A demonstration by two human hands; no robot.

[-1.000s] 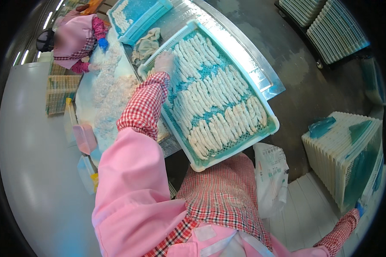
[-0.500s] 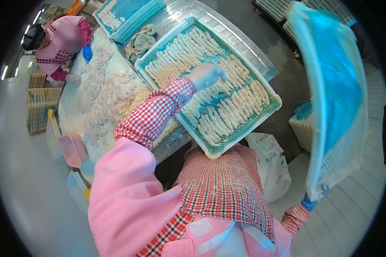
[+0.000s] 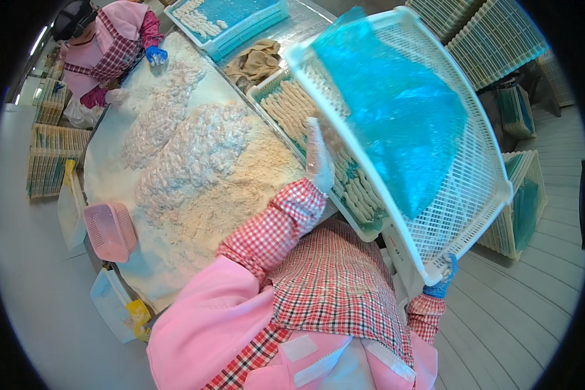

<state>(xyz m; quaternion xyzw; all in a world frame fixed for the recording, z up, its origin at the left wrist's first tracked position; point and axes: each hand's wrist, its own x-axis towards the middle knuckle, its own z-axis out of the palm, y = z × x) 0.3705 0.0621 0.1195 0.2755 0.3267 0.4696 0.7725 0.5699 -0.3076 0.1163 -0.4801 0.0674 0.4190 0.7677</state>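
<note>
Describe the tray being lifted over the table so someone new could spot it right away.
Start at the long table heaped with pale crumbs, then look to its right edge, where a tray filled with breaded strips lies. Tilted above it is the white slatted plastic tray, held at its lower corner by the right hand. Unlike its neighbours, it carries only a blue sheet.

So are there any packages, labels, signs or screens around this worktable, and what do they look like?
No signs or screens show.
White patch: on the pink apron at the person's chest, small, rectangular; nothing on it can be made out.
Clear bag: hangs at the table's left edge beside the pink basket, flat and see-through.
Yellow packet: near the table's lower left corner, small; details too small to tell.
</note>
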